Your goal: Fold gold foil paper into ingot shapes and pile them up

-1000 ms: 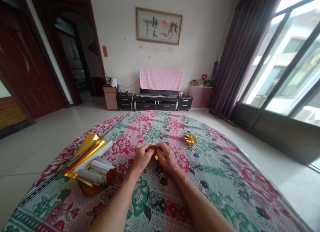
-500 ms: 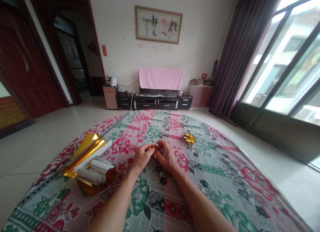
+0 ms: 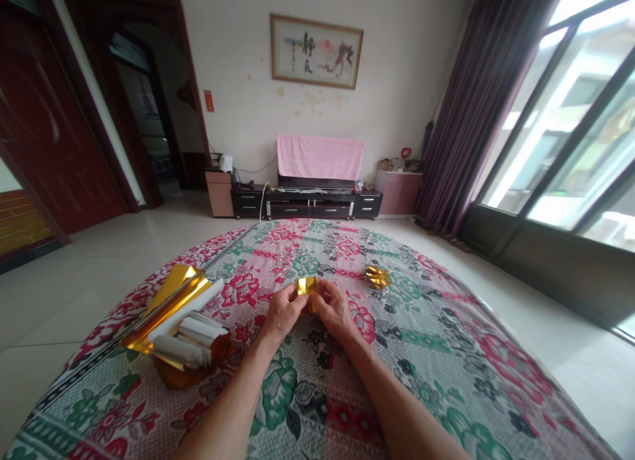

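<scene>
Both hands meet over the middle of the table, holding one small piece of shiny gold foil paper (image 3: 307, 286) between them. My left hand (image 3: 284, 309) pinches its left side, and my right hand (image 3: 334, 308) grips the right side, thumbs toward each other. The foil's upper face shows bright and flat; its lower part is partly hidden by the thumbs. Right of my hands lies a small bundle of folded gold foil pieces (image 3: 378, 276). Over on the left, a stack of gold foil sheets (image 3: 186, 291) rests with white-backed rolled pieces (image 3: 184, 341).
A round table with a flowered cloth (image 3: 417, 394) fills the foreground. Beyond it stand a black TV cabinet (image 3: 310, 203) and a pink cloth (image 3: 320, 155) draped over something. Purple curtains (image 3: 456, 116) and a large window (image 3: 555, 129) are at right.
The gold foil piece, mostly covered by the fingers before, now stands up in view between my hands. My right hand's fingers have shifted slightly outward; the other foil stays put.
</scene>
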`<state>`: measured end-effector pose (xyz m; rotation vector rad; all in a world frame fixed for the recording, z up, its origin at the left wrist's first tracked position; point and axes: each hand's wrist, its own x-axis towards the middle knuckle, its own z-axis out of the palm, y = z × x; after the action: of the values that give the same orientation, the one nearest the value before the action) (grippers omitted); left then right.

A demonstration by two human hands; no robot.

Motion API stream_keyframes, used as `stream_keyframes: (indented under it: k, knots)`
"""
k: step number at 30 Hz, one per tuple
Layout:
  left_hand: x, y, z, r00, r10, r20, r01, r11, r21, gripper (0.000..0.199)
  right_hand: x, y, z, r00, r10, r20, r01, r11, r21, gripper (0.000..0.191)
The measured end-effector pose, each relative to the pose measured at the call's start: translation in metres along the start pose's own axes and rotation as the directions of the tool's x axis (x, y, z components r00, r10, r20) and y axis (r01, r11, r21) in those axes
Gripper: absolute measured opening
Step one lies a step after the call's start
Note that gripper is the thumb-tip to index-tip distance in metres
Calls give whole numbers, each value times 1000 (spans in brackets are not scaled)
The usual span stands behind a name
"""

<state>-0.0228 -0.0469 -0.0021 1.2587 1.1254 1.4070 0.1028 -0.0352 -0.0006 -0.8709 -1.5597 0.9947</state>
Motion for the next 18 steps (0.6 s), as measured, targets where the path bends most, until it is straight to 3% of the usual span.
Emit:
stream_keyframes:
  k: [6,10,12,15,18]
  knots:
    - [2,-1,-3,999,30,-36,-26,993,112,26,3,-1,0,993,114,-16,-112,991,79,21]
    - [-2,7,-5,995,101,-3,-94,940,327,19,5,-5,-6,995,100,-16,-97,988,117,31]
    - [-4,11,-5,993,116,23,-115,904,412,19,5,-8,-8,996,78,37,-82,987,141,26]
    - [-6,12,-5,996,86,14,-85,923,376,20,4,-10,-10,991,85,102,-101,981,168,13]
    - [-4,10,-6,999,-10,-31,17,978,207,25,3,-10,-9,986,158,47,-164,968,189,13]
